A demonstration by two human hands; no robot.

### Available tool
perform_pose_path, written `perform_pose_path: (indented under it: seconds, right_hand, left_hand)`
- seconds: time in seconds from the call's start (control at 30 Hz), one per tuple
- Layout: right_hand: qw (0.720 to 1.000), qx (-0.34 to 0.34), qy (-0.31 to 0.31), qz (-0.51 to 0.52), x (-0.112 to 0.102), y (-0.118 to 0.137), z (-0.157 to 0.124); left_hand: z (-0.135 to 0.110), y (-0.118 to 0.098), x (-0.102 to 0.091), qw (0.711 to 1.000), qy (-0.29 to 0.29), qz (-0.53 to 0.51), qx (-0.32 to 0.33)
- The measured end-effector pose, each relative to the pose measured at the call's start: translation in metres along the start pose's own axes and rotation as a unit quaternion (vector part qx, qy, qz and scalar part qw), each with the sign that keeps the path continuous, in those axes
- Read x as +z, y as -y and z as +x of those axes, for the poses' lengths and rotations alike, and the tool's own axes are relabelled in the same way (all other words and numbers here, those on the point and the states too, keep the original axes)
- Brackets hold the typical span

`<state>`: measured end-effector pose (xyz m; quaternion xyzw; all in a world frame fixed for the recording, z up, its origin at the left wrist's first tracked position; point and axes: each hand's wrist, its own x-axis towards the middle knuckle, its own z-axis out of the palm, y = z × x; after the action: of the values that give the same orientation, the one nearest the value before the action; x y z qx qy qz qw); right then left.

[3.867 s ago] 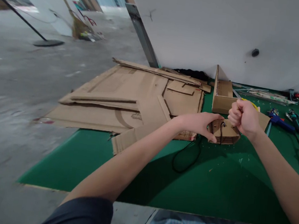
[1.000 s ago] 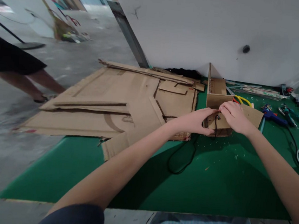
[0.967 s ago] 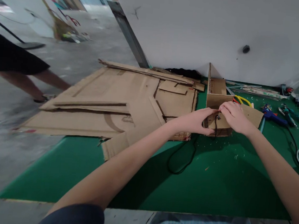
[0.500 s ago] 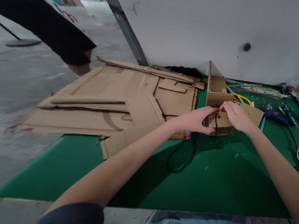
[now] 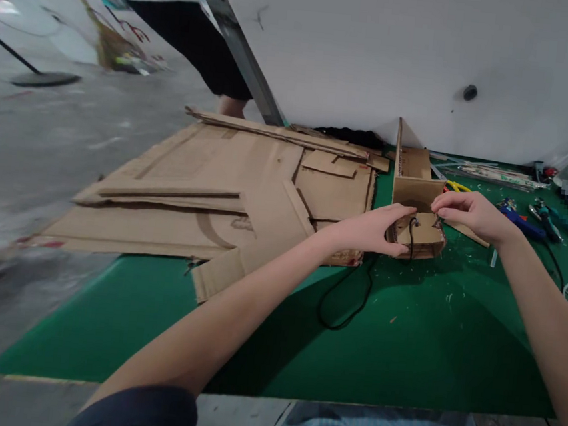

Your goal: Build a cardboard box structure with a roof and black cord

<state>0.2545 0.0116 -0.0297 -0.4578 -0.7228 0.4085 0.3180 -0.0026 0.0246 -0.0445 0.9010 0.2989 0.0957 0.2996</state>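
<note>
A green counter (image 5: 400,358) lies beneath the small cardboard box (image 5: 425,236). Left of the box spread flat cardboard sheets (image 5: 248,163); just behind it stands an open cardboard piece (image 5: 418,189). The left hand (image 5: 375,228) grips the box's left end, fingers set wide around it. The right hand (image 5: 469,214) has its fingers narrow at the box's far right corner; I cannot tell whether they pinch anything. A black cord (image 5: 410,240) crosses the box's top. Good handling probably means bracing the box without crushing it and working the right fingertips lightly.
</note>
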Motion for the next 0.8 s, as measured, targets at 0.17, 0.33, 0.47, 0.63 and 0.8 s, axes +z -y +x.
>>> perform_pose_path:
  seconds: [0.17, 0.33, 0.47, 0.63, 0.8]
  right_hand:
    - [1.000, -0.002, 0.002, 0.028, -0.001, -0.012, 0.003]
    - [1.000, 0.006, 0.010, 0.011, 0.003, -0.014, 0.004]
    - [1.000, 0.011, 0.026, 0.009, 0.004, -0.013, 0.005]
    - [0.999, 0.014, 0.029, 0.015, 0.002, -0.015, 0.004]
    - [0.999, 0.015, 0.035, 0.002, 0.001, -0.016, 0.005]
  left_hand:
    - [-0.001, 0.001, 0.000, 1.000, -0.001, 0.006, 0.001]
    - [0.000, 0.002, 0.001, 1.000, 0.001, 0.000, 0.000]
    - [0.000, 0.003, 0.002, 1.000, -0.002, 0.000, 0.000]
    - [0.000, 0.003, 0.002, 1.000, 0.000, 0.000, 0.000]
    - [0.001, 0.004, 0.002, 1.000, -0.004, 0.002, 0.000]
